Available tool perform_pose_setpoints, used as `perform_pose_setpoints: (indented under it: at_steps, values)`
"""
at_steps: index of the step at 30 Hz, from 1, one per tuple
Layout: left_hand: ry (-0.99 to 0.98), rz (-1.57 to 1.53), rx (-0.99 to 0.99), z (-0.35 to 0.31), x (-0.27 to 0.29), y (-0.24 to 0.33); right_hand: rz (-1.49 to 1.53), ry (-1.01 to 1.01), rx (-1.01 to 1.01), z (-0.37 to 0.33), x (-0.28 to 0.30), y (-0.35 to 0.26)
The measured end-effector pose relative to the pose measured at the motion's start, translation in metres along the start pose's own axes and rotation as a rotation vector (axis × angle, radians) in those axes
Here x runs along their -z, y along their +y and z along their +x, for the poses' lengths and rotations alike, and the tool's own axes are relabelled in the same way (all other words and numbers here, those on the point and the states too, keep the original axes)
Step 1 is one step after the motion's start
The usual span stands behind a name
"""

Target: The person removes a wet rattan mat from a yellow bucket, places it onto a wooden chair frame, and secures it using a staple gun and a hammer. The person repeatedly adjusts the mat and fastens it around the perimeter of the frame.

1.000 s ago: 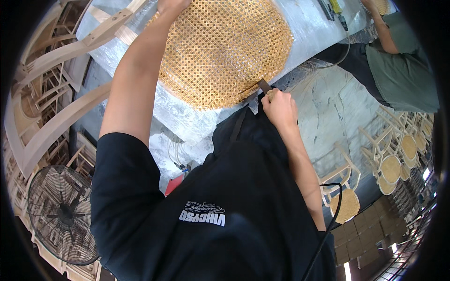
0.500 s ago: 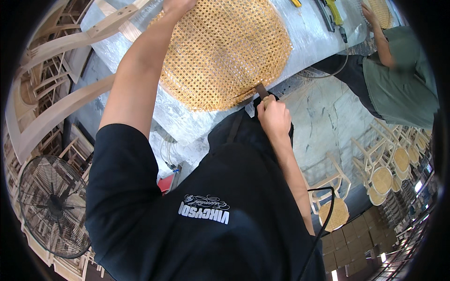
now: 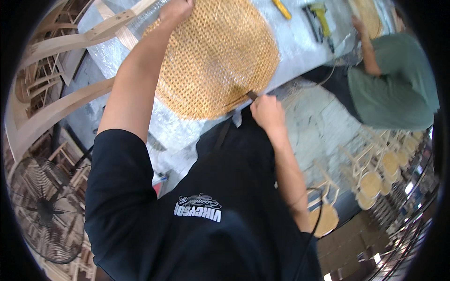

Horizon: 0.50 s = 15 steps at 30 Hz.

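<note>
A round woven cane seat (image 3: 215,56), golden yellow, lies at the near edge of the plastic-covered table (image 3: 300,54). My left hand (image 3: 176,11) is at its far left rim with the fingers curled, partly cut off by the picture's upper edge. Close to my body, my right hand (image 3: 268,112) is closed around a flat-bladed hand tool (image 3: 252,95). The dark blade reaches the seat's near right rim, and its handle is hidden in my fist. Whether the tip is under the weave or on top of it, I cannot tell.
A yellow-green power tool (image 3: 321,21) and a yellow hand tool (image 3: 282,8) lie on the table. At right a co-worker in a green shirt (image 3: 398,79) handles another cane panel (image 3: 368,16). Wooden frames (image 3: 65,103) and a fan (image 3: 44,210) stand left; cane-seated chairs (image 3: 370,184) stand right.
My right hand and the tool have shifted slightly left along the near rim, and less of the blade shows. The whole view has turned a little, with some blur. My left hand stays at the rim.
</note>
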<state>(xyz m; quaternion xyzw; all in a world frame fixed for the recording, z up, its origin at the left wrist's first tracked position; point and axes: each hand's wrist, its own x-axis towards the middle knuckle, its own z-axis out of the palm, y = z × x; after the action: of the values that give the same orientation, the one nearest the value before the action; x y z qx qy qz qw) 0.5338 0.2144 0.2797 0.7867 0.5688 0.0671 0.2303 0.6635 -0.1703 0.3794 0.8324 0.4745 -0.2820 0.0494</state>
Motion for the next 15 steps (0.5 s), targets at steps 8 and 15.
perform_pose_setpoints:
  at_steps: [8, 15]
  values:
    - [-0.036, 0.118, 0.06, -0.004, 0.024, -0.003, 1.085, 0.58, -0.305, 0.003, 0.036, 0.148]
    - [-0.031, 0.127, 0.101, -0.002, 0.021, 0.001, 1.236, 0.714, -0.364, 0.15, 0.06, 0.15]
